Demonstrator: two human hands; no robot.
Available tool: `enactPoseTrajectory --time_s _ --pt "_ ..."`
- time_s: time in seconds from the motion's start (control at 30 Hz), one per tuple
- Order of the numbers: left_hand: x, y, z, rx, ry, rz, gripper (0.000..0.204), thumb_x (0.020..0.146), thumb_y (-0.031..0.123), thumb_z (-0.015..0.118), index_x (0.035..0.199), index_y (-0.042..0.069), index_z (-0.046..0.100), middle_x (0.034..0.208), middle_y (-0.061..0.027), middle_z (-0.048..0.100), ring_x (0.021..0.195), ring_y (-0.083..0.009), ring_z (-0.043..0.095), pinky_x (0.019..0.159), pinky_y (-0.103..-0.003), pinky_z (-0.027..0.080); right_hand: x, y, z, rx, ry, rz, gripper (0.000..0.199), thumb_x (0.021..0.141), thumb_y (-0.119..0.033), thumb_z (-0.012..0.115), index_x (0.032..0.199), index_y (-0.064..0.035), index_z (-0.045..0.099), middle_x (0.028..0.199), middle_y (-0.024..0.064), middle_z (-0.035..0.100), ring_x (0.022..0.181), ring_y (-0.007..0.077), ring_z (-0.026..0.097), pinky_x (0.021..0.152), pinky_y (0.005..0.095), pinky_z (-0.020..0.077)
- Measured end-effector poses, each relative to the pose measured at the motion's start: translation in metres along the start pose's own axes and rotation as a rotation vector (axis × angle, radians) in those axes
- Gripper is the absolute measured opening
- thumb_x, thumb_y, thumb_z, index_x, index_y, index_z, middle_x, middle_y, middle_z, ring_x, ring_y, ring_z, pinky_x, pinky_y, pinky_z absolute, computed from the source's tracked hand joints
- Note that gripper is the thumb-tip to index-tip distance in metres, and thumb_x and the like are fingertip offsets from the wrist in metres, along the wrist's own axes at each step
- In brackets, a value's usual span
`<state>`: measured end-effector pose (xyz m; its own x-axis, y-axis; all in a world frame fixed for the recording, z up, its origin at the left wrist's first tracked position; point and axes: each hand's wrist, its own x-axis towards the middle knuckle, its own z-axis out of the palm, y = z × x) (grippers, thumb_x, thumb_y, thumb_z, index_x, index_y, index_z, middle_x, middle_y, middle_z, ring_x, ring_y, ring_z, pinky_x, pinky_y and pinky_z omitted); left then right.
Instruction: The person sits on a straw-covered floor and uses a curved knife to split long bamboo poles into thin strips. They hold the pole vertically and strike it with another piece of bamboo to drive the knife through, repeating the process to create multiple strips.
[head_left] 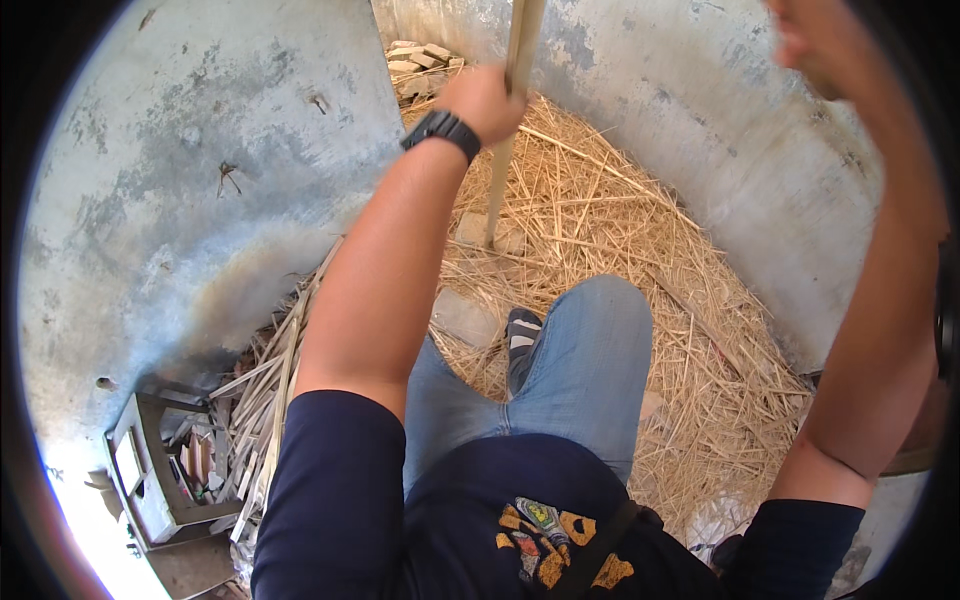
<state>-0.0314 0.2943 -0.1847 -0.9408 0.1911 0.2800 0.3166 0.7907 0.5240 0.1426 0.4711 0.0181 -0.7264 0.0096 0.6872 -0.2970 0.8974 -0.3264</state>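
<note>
My left hand (487,100), with a black watch on its wrist, is closed around a long pale wooden pole (500,180). The pole stands nearly upright, and its lower end rests on a flat stone in the straw (610,240). My right hand (810,40) is raised at the top right edge, higher up; its fingers run out of the picture, so what it holds is hidden. My knee in blue jeans (590,350) is lifted, and a dark shoe (520,340) stands on the straw beside a grey stone (465,318).
Grey concrete walls (200,180) close in on the left and right, forming a narrow corner. A pile of wooden slats (262,400) and a small grey crate (150,470) lie at lower left. Broken bricks (420,60) are stacked in the far corner.
</note>
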Motion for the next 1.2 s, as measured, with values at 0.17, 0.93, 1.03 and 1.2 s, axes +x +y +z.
enactPoseTrajectory --time_s 0.17,0.93,1.03,1.2 --pt "-0.034 -0.05 0.044 -0.06 -0.002 -0.012 0.101 0.079 0.057 0.079 0.147 -0.008 0.04 0.144 -0.03 0.05 0.136 -0.0408 0.049 0.113 -0.046 0.041 0.013 -0.018 -0.017 0.038 -0.212 0.185 0.034 0.106 -0.034 0.047 0.106 -0.0017 0.06 0.07 -0.001 0.05 0.052 0.0086 0.047 0.047 0.0253 0.0455" --pt "0.018 0.0 -0.01 -0.116 0.304 0.005 0.04 0.092 0.041 0.069 0.099 0.002 0.072 0.09 -0.0232 0.072 0.087 -0.0405 0.069 0.077 -0.047 0.054 0.034 -0.005 -0.034 -0.014 -0.009 -0.008 0.05 0.1 -0.05 0.054 0.116 -0.0036 0.062 0.069 -0.0003 0.05 0.056 0.0098 0.049 0.049 0.0253 0.0464" --pt "0.017 0.002 -0.019 -0.074 0.259 0.111 0.061 0.094 0.052 0.063 0.119 -0.003 0.067 0.115 -0.0249 0.07 0.105 -0.0372 0.069 0.088 -0.043 0.054 0.013 -0.04 -0.042 0.002 -0.116 0.127 0.035 0.106 -0.034 0.049 0.096 -0.0026 0.059 0.063 -0.0022 0.047 0.049 0.0082 0.045 0.045 0.0242 0.0441" --pt "-0.042 -0.065 -0.026 -0.41 0.364 -0.124 0.069 0.099 0.059 0.051 0.126 -0.003 0.065 0.116 -0.0245 0.07 0.109 -0.0334 0.068 0.097 -0.039 0.049 0.008 0.011 0.005 -0.086 -0.002 -0.134 0.032 0.106 -0.031 0.045 0.091 -0.0049 0.056 0.069 0.0008 0.048 0.057 0.0126 0.047 0.053 0.0308 0.0463"
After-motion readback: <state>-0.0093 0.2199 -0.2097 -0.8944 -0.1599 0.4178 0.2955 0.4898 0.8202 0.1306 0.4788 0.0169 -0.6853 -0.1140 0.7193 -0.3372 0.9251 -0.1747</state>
